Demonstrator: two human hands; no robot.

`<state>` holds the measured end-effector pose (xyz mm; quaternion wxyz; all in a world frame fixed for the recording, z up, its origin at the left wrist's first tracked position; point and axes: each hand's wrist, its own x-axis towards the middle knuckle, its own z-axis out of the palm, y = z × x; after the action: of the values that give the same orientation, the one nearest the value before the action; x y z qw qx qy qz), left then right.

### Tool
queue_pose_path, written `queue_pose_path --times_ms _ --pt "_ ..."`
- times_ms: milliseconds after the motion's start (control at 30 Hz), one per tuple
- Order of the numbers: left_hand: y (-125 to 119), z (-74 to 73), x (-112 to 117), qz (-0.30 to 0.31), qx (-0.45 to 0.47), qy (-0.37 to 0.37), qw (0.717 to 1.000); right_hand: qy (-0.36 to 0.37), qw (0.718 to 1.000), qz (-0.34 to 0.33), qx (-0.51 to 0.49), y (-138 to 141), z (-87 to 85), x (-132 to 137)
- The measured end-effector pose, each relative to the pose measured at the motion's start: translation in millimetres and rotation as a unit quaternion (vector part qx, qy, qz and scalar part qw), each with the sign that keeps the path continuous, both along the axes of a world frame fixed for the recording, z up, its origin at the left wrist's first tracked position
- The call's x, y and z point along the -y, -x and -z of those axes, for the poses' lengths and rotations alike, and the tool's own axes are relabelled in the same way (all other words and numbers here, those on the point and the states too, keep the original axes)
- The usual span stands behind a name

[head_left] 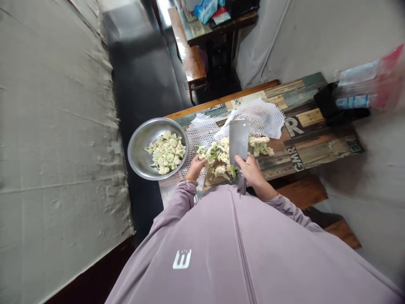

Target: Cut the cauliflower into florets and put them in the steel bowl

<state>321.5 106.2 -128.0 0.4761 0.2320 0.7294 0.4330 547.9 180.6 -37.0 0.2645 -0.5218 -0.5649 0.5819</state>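
My right hand (251,171) is closed around a cleaver (238,135), its broad blade pointing away from me and its handle toward my body. The blade hides part of the cauliflower (221,156) lying on the table. At the pile's left side, my left hand (196,167) has its fingers closed on a cauliflower floret (202,160). More cauliflower (261,145) lies to the right of the blade. Left of my hands, a steel bowl (136,150) contains many cut cauliflower florets (167,153).
White foam netting (261,116) is spread on the patchwork wooden table (305,147) behind the cauliflower. The bowl sits at the table's left end. A plastic bag (363,84) with pink parts is at the far right. Beyond stand a bench (186,42) and another table (218,31).
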Motion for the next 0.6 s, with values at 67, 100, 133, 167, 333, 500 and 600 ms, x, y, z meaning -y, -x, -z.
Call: queue_pose_path --times_ms 67,100,133,167,333,500,600 --pt "1.2 -13.9 11.3 -0.035 0.101 -0.023 0.994 -0.016 1.0 -0.022 0.006 -0.6 2.8 -0.3" --pt "1.0 -21.4 16.8 -0.051 0.147 -0.037 0.987 -0.027 0.999 -0.037 0.008 -0.1 4.6 -0.1" --pt "0.4 -29.0 21.9 -0.07 0.195 -0.054 0.977 -0.039 0.998 -0.054 0.009 1.1 6.3 0.4" --pt "-0.4 -36.6 26.7 -0.085 0.233 -0.07 0.966 -0.051 0.996 -0.073 0.008 2.9 7.8 1.3" --pt "-6.9 -73.8 46.1 -0.107 0.314 -0.099 0.938 -0.114 0.972 -0.204 -0.041 18.7 8.5 11.8" --pt "-20.2 -95.2 54.5 -0.115 0.31 -0.111 0.937 -0.215 0.92 -0.315 -0.089 31.1 10.2 23.7" --pt "-27.3 -96.0 53.5 -0.142 0.258 -0.106 0.95 -0.273 0.901 -0.333 -0.055 30.4 12.5 25.8"
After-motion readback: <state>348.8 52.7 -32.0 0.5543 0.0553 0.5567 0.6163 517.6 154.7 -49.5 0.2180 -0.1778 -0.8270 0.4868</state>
